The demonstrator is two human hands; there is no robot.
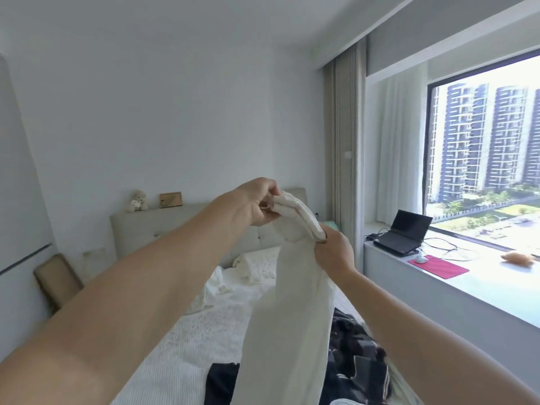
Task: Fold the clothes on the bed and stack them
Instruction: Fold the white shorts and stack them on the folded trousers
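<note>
Both arms reach out over the bed [187, 331], which is covered with a white ribbed bedspread, and lift a long cream-white knitted garment [287, 317] high above it. The left hand [257, 203] pinches the upper edge of the garment, its fingers [271, 188] curled over a bunched fold of the fabric. The right hand [333, 252] grips the same edge just beside it and a little lower, thumb and fingers closed tightly on the cloth. From these two holds the garment hangs straight down in one long strip, its lower end running out of the bottom of the view.

On the bedspread beneath lies a heap of dark black-and-white patterned clothes [353, 363], partly hidden behind the hanging strip. Nearer the beige padded headboard [163, 229] lie a crumpled white cloth [210, 290] and a white textured pillow [260, 263].

A small white plush bear [136, 201] and a wooden picture frame [171, 199] stand on top of the headboard. On the white window-sill worktop [438, 287] at the right sit an open black laptop [401, 232], a white mouse [420, 259] and a pink mat [438, 266].
</note>
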